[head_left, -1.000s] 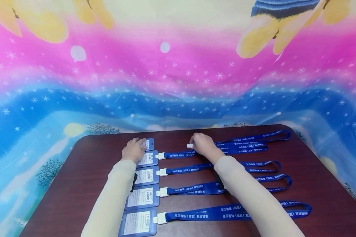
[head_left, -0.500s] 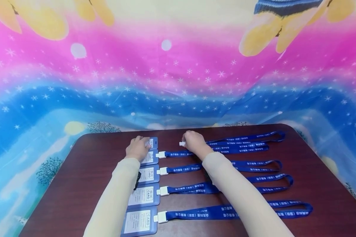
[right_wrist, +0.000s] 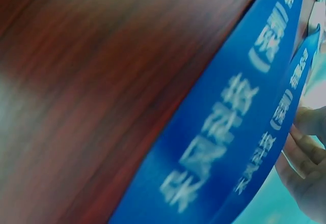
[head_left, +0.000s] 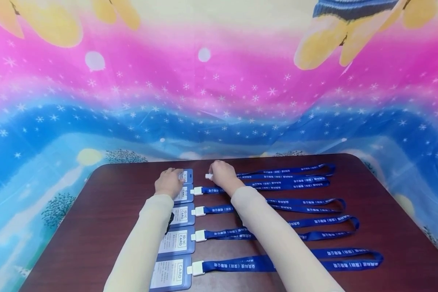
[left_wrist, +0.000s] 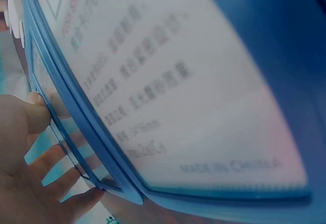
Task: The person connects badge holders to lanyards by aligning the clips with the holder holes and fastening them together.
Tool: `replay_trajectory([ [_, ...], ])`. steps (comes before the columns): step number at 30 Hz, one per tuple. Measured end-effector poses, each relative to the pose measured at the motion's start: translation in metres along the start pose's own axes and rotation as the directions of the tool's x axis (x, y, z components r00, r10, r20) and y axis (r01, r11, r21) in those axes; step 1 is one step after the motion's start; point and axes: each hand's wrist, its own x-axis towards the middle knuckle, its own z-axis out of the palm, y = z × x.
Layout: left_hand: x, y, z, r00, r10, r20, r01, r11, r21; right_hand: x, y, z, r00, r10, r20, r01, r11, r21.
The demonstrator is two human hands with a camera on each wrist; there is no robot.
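Note:
At the far end of a column of badge holders, my left hand [head_left: 169, 181] rests its fingers on a blue ID badge holder [head_left: 190, 176] that lies flat. In the left wrist view, the spread fingers [left_wrist: 60, 183] and thumb touch this far holder beside a nearer badge holder [left_wrist: 168, 96]. My right hand [head_left: 222, 175] pinches a blue lanyard [head_left: 273, 172] near its white clip [head_left: 208, 176]. The clip points left, a short gap from the far holder's slotted end. The right wrist view has blue straps [right_wrist: 219, 117] in front, and the fingertips are partly hidden.
Nearer badge holders [head_left: 179, 239] lie in a column, each joined by a white clip [head_left: 198, 235] to a lanyard [head_left: 248, 265] stretched rightward. All lie on a dark red-brown table [head_left: 106, 211]. A printed cloth [head_left: 219, 101] hangs behind its far edge.
My right hand has moved left, drawing the lanyard and its clip closer to the far badge holder. My left hand shifted slightly right with that holder, then stayed nearly still.

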Motion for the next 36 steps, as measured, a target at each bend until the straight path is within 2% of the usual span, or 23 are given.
replay_trajectory([
  [7,-0.003,0.002,-0.003,1.000,-0.015,0.012,0.015,1.000,-0.008,0.006,-0.015,0.002,1.000,-0.029,-0.012,0.029,1.000,-0.013],
  [20,0.001,-0.001,0.002,1.000,-0.007,0.000,0.007,1.000,0.013,0.017,-0.038,0.013,0.997,-0.070,-0.035,0.068,0.996,-0.050],
  [29,-0.003,-0.001,0.000,1.000,0.024,-0.002,-0.024,0.999,0.029,0.021,-0.042,0.017,0.995,-0.089,-0.037,0.088,0.995,-0.036],
  [36,-0.001,-0.001,-0.001,1.000,0.029,-0.001,-0.029,0.999,0.013,0.025,-0.042,0.015,0.995,-0.088,-0.051,0.087,0.996,-0.020],
])
